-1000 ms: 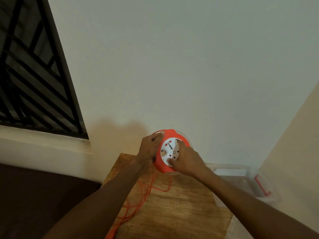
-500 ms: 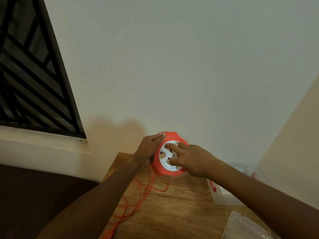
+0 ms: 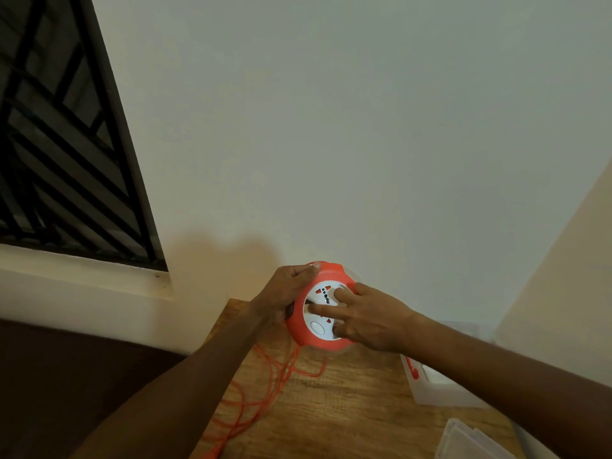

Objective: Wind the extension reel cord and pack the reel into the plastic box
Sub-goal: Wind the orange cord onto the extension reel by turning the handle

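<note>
An orange extension reel (image 3: 309, 339) with a white socket face stands tilted above a wooden table (image 3: 347, 405). My left hand (image 3: 284, 293) grips the reel's left rim, fingers curled over its top edge. My right hand (image 3: 361, 318) lies on the white face, with straight fingers pressing across it. Loose orange cord (image 3: 265, 389) trails from under the reel down the table toward the lower left. A clear plastic box (image 3: 433, 389) with a red latch sits at the right, partly hidden by my right forearm.
A clear plastic lid (image 3: 470, 442) lies at the table's lower right corner. A white wall rises right behind the table, and a barred window (image 3: 59, 154) is at the upper left. A dark surface (image 3: 66, 376) lies left of the table.
My right hand has turned on the reel's face, its fingers now stretched across the white disc toward the left. The view has swung left, showing more of the box and lid.
</note>
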The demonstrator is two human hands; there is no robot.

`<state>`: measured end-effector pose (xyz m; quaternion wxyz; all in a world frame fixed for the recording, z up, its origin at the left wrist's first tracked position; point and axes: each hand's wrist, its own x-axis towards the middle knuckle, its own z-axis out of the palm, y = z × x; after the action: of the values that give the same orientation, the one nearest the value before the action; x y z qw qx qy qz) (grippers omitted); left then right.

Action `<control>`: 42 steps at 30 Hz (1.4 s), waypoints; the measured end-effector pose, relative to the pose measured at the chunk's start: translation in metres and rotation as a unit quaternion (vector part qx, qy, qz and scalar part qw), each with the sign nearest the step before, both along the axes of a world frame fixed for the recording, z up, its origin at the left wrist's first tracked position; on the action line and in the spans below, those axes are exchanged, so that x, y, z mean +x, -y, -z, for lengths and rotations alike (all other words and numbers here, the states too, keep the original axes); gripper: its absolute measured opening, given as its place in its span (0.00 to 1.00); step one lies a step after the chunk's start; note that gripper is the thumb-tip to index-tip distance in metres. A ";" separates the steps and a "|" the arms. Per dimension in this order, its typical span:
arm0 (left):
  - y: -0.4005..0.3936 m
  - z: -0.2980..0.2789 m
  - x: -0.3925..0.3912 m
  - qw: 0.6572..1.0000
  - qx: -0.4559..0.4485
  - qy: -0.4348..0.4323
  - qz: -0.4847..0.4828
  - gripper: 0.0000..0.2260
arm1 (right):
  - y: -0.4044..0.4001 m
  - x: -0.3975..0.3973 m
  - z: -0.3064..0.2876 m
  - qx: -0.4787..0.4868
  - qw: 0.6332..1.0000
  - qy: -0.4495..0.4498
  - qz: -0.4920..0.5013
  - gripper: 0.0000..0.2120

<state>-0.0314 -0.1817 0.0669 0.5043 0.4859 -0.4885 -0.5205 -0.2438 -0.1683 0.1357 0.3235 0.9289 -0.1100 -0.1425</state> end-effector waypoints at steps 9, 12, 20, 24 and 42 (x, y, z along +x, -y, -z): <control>0.005 -0.008 -0.003 1.000 -0.011 0.019 -0.016 0.15 | 0.001 0.012 0.011 -0.021 0.997 0.042 0.057 0.37; 0.008 -0.011 -0.005 0.998 -0.024 0.040 -0.040 0.15 | -0.001 0.017 0.019 -0.034 0.990 0.091 0.101 0.35; 0.012 -0.014 -0.013 0.994 -0.047 0.018 -0.101 0.13 | 0.010 0.026 0.023 0.039 0.952 0.207 0.222 0.36; 0.011 -0.008 -0.016 0.988 -0.028 -0.044 -0.147 0.12 | 0.017 0.034 0.023 0.284 0.741 0.475 0.382 0.32; 0.003 -0.021 -0.007 0.996 -0.042 0.033 -0.066 0.15 | 0.020 0.001 0.003 0.031 0.998 0.048 0.005 0.23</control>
<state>-0.0389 -0.1847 0.0875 0.5414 0.5124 -0.4930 -0.4487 -0.2430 -0.1885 0.1329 0.2883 0.9437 -0.1256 -0.1031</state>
